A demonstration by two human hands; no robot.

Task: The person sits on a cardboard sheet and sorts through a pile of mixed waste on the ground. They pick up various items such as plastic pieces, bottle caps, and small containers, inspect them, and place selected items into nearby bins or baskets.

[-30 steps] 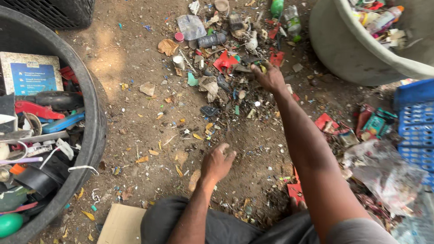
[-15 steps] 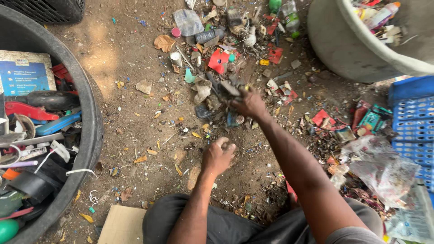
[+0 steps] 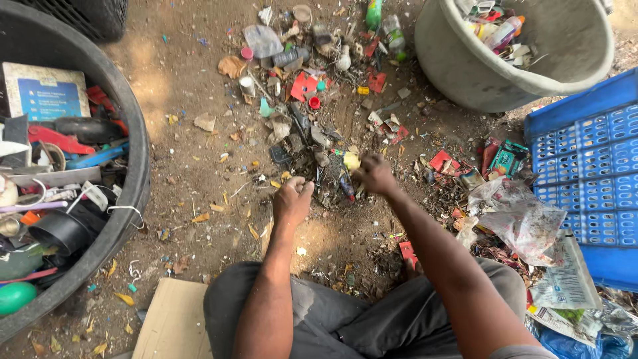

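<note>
Scrap pile (image 3: pixel 319 143): small mixed plastic bits on dirt, hands (image 3: pixel 292 199) touching.

Heap of small mixed scraps (image 3: pixel 319 143) strewn flat on bare dirt: broken red plastic piece (image 3: pixel 304 86), red cap (image 3: pixel 314 102), yellow bit (image 3: pixel 351 160) just beside the fingers, dark shards and grey fragments tangled between

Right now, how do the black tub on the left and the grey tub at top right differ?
The black tub is dark and packed with mixed scrap nearly to its rim. The grey tub is pale, and much of its inner wall shows bare, with bottles and scraps lying low inside. In this view the black tub looks wider. Both are round, open-topped and stand on the dirt ground.
</note>
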